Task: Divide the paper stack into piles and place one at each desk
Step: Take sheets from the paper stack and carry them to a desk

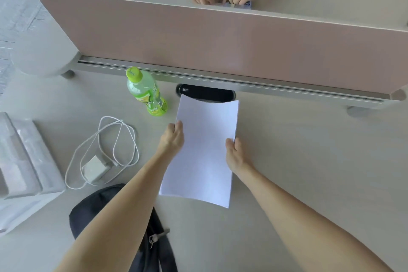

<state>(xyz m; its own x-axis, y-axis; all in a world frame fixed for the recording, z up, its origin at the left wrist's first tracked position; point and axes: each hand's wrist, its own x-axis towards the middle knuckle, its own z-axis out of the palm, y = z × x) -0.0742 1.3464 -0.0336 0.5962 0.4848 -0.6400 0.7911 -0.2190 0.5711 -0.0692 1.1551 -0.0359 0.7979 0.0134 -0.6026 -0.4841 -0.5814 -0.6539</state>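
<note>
Paper pile (205, 150) hangs lengthwise over the pale desk (309, 161), its far edge covering part of the black cable port (220, 95). The left hand (172, 139) pinches its left edge and the right hand (235, 154) its right edge, with the lower fingers hidden beneath.

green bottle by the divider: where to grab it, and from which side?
Wrap the labelled middle of the green bottle: it stands upright and round, so a side grasp fits. Come from its left, probably: the paper stack, held by the left hand and right hand, crowds its right, and the divider stands close behind.
</note>
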